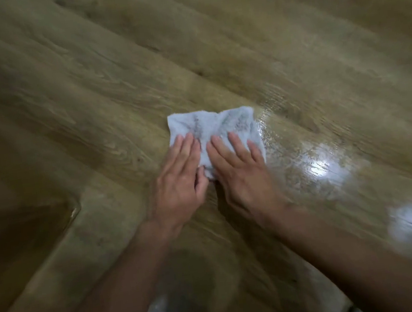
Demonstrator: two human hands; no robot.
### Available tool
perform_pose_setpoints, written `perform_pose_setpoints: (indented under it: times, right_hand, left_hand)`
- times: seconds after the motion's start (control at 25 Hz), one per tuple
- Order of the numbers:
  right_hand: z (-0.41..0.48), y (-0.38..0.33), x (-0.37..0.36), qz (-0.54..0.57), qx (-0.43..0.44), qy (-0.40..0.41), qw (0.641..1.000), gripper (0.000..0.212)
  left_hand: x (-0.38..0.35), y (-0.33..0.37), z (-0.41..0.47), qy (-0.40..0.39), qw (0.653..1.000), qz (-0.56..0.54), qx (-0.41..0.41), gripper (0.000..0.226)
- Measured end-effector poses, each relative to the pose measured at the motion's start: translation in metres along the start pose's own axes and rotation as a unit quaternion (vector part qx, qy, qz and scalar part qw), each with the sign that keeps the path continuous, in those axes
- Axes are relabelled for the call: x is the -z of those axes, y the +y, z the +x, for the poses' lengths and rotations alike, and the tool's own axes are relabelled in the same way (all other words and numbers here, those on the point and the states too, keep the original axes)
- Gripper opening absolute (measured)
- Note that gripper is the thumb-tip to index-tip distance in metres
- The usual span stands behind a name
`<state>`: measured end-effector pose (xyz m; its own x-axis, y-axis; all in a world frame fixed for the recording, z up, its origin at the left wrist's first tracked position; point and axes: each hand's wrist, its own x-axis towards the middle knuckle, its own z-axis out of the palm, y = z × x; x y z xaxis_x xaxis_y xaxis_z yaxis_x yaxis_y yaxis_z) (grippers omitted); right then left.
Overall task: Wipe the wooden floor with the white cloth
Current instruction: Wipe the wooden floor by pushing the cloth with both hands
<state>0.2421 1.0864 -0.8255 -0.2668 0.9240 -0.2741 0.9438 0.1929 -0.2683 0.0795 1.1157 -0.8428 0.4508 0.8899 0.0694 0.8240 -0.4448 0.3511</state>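
A white cloth with grey dirt smudges lies crumpled flat on the wooden floor near the middle of the view. My left hand presses on its near left part with the fingers laid flat and together. My right hand presses on its near right part, fingers slightly spread. Both palms hide the cloth's near edge. The picture is blurred by motion.
A wet, shiny streak with bright light reflections runs across the planks to the right of the cloth. At the left a darker step or lower floor level drops away behind a plank edge. A blurred grey shape sits between my forearms.
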Motion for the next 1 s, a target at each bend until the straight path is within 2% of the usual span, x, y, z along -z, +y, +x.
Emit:
perform_pose_setpoints:
  times: [0.08,0.24,0.36,0.48,0.56,0.64,0.72,0.76,0.84,0.88,1.0]
  right_hand:
    - [0.029,0.001,0.009,-0.038,0.020,-0.012,0.999,0.057]
    - [0.123,-0.010,0.029,-0.047,0.061,-0.026,0.997,0.057]
    - [0.128,-0.018,0.030,-0.053,0.069,-0.005,0.996,0.056]
    - [0.048,-0.005,0.008,-0.061,0.093,0.019,0.994,0.051]
    - [-0.024,0.002,-0.009,-0.049,0.132,0.017,0.990,0.051]
    - [-0.059,0.011,-0.016,-0.076,0.163,0.025,0.983,0.055]
    - [-0.044,0.022,-0.015,-0.100,0.197,0.024,0.975,0.053]
    - [-0.027,0.025,-0.011,-0.095,0.202,0.017,0.975,0.052]
    - [0.022,0.027,-0.001,-0.107,0.174,0.010,0.979,0.052]
    - [0.048,0.025,0.003,-0.123,0.152,0.022,0.980,0.053]
    - [0.084,0.016,0.020,-0.123,0.128,0.010,0.984,0.054]
  left_hand:
    - [0.003,-0.012,0.014,-0.017,0.999,0.031,0.034,0.051]
    - [0.014,-0.053,0.065,-0.045,0.980,0.081,0.179,0.056]
    - [0.024,-0.045,0.071,-0.051,0.970,0.089,0.220,0.056]
    - [0.015,-0.002,0.012,-0.065,0.974,0.085,0.200,0.060]
    - [0.010,0.037,-0.046,-0.122,0.979,0.099,0.127,0.065]
    - [0.007,0.056,-0.077,-0.157,0.968,0.189,0.050,0.064]
    - [0.009,0.053,-0.063,-0.195,0.950,0.243,0.010,0.061]
    - [0.014,0.050,-0.048,-0.223,0.932,0.284,0.026,0.059]
    - [0.017,0.031,-0.004,-0.198,0.909,0.362,0.054,0.055]
    - [0.016,0.017,0.020,-0.180,0.907,0.377,0.046,0.053]
    - [0.027,-0.006,0.058,-0.231,0.906,0.350,0.057,0.054]
